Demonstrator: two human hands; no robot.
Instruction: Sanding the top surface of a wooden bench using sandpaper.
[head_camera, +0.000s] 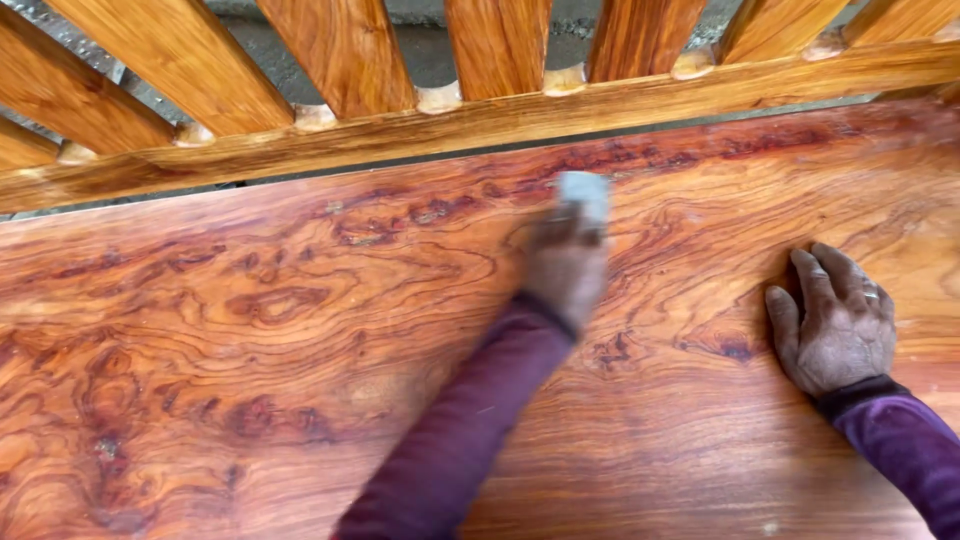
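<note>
**Two hands at work on a figured red wood slab**

Seen from above, a person in dark purple sleeves leans over a broad slab of reddish wood (250, 400), its surface swirling with dark burl-like grain and glossy in the light. The left hand (565, 265), blurred by motion, reaches out across the middle of the slab with its grip clamped on a small pale grey pad (583, 195) (whether it is a sanding block, a sponge or folded paper cannot be told from the blur). The pad sits at the fingertips, pressed to the wood near the slab's far edge, just short of a dark streak in the grain.

The right hand (835, 320) lies well apart from the left, toward the right side of the slab. It rests palm down on the wood with fingers spread flat and nothing in its grip; a ring shows on one finger.

Beyond the slab's far edge runs a horizontal rail (480, 125) of lighter, orange-toned wood, from which broad flat slats (345, 50) rise and fan out toward the top of the view. Pale patches mark the joints where the slats meet the rail. Grey ground (430, 50) shows through the gaps between them.
</note>
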